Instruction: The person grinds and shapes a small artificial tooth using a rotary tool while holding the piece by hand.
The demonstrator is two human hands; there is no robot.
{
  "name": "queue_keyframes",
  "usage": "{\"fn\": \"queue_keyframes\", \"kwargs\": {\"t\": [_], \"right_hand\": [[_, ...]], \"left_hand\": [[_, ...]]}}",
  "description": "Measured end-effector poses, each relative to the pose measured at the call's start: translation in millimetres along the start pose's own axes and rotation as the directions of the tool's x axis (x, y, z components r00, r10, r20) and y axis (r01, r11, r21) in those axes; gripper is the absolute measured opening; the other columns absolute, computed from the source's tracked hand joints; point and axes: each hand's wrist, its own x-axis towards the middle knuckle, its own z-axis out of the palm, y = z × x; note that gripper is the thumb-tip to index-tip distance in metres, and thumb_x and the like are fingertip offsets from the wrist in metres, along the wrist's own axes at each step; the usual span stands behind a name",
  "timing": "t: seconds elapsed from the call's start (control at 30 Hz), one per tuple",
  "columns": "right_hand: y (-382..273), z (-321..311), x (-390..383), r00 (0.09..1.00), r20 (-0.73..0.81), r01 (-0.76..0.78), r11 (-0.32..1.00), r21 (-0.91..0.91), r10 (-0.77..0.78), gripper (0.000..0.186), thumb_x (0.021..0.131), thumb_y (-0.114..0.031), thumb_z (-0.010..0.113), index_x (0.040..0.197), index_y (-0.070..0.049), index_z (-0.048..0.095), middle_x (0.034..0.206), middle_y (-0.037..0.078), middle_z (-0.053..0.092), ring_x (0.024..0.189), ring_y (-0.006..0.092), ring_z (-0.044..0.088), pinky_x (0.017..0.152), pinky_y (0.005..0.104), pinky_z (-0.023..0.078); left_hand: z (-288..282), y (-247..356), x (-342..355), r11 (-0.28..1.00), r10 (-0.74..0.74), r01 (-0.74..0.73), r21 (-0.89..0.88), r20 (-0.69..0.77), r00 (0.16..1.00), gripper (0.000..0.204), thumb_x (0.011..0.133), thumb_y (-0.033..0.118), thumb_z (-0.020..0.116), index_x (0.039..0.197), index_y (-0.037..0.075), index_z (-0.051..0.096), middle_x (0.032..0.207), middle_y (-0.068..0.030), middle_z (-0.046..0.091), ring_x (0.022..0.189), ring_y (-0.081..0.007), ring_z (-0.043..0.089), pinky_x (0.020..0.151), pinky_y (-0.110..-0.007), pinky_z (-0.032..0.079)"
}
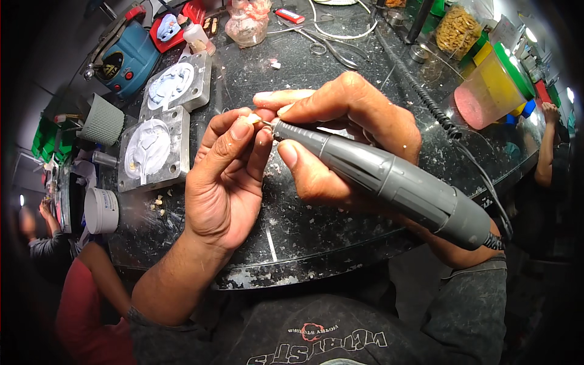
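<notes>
My left hand (226,194) is closed on a small ivory piece (254,120), pinched between thumb and fingers near the middle of the view. My right hand (359,115) grips a grey rotary handpiece (383,182) that slants from the lower right up to the left. Its thin bit (266,123) meets or nearly meets the piece. To the left of my hands are two metal moulds, the rear one (204,82) filled with pale blue material, the front one (128,173) with white. Small cream bits (160,205) lie beside them.
Around the black worktop (304,255) stand a blue machine (125,55), white tub (100,210), red tray (182,24), metal instruments (344,58), green-lidded container (493,91) and bag of orange granules (456,30). A coiled cord (420,85) crosses right. Other people's arms show at left (103,274) and right (547,158).
</notes>
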Motion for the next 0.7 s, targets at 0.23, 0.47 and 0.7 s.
{"fn": "queue_keyframes", "kwargs": {"t": [0.23, 0.47, 0.7], "right_hand": [[1.4, 1.8, -0.9, 1.0, -0.031, 0.005, 1.0, 0.015, -0.004, 0.023, 0.07, -0.005, 0.076, 0.088, 0.001, 0.062, 0.085, 0.014, 0.07, 0.084, 0.0204, 0.072, 0.074, 0.0279, 0.058], [2.1, 0.3, 0.2, 1.0, -0.017, 0.009, 1.0, 0.027, -0.008, 0.024, 0.07, -0.006, 0.077, 0.087, 0.001, 0.063, 0.086, 0.015, 0.069, 0.086, 0.0212, 0.072, 0.074, 0.0285, 0.058], [1.3, -0.5, 0.1, 1.0, 0.002, 0.009, 1.0, -0.004, -0.009, 0.024, 0.07, -0.005, 0.076, 0.089, 0.002, 0.062, 0.086, 0.014, 0.069, 0.089, 0.0221, 0.072, 0.076, 0.029, 0.058]], "left_hand": [[-1.0, -0.7, -0.1, 1.0, 0.002, -0.002, -0.013, 0.013, 1.0, 0.018, 0.092, -0.002, 0.059, 0.109, 0.0, 0.062, 0.112, -0.0196, 0.065, 0.101, -0.021, 0.067, 0.094, -0.027, 0.056], [-1.6, -0.4, 0.2, 1.0, -0.004, 0.005, -0.019, 0.024, 1.0, 0.017, 0.092, -0.002, 0.058, 0.108, 0.0, 0.062, 0.113, -0.0196, 0.064, 0.101, -0.0207, 0.066, 0.095, -0.027, 0.055], [-2.5, -0.5, -0.2, 1.0, -0.002, 0.003, -0.02, 0.035, 0.999, 0.016, 0.092, -0.002, 0.058, 0.108, 0.0, 0.063, 0.113, -0.0191, 0.065, 0.101, -0.0205, 0.066, 0.096, -0.027, 0.055]]}}
